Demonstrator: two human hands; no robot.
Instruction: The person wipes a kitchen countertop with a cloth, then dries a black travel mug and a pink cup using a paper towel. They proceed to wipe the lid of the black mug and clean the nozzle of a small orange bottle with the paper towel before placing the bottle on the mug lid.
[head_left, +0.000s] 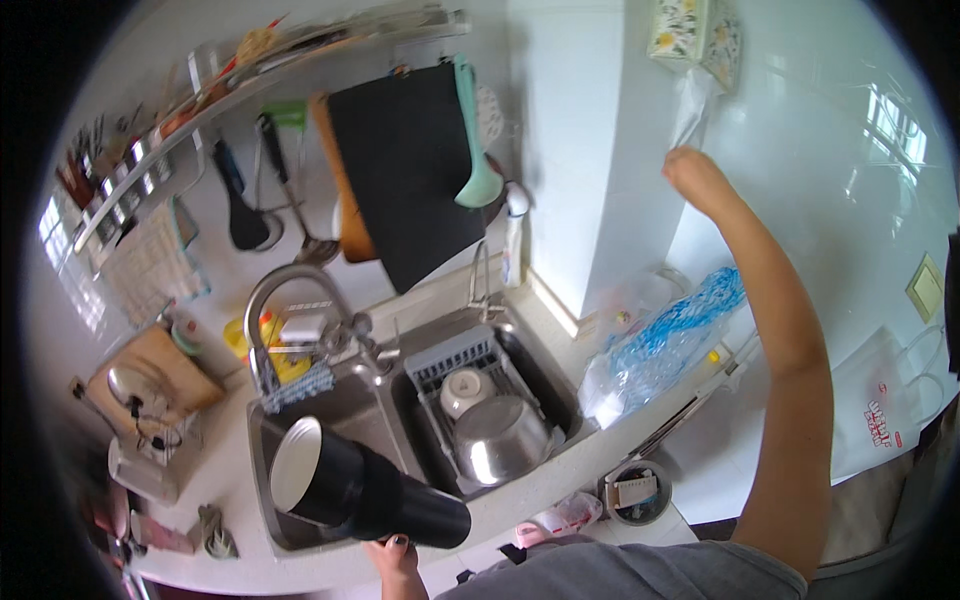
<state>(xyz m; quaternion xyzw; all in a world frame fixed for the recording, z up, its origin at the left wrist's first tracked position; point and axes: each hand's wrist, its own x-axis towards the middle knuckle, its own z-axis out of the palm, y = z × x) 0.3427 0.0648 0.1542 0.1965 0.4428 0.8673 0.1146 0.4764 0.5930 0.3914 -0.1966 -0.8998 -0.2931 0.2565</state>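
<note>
My left hand is wrapped around a large black tumbler from below, over the front edge of the sink. The tumbler lies tilted on its side, its wide end with a pale round face and metallic rim turned to the left; only part of my hand shows beneath it. High on the right, my right hand is closed on the lower end of a white tissue. That sheet hangs from a floral tissue box fixed to the wall, and its upper part is still inside the box.
Below the tumbler is a double sink with a curved faucet. A drying rack in the right basin holds a white bowl and a metal pot. Blue and clear plastic bags lie on the right counter.
</note>
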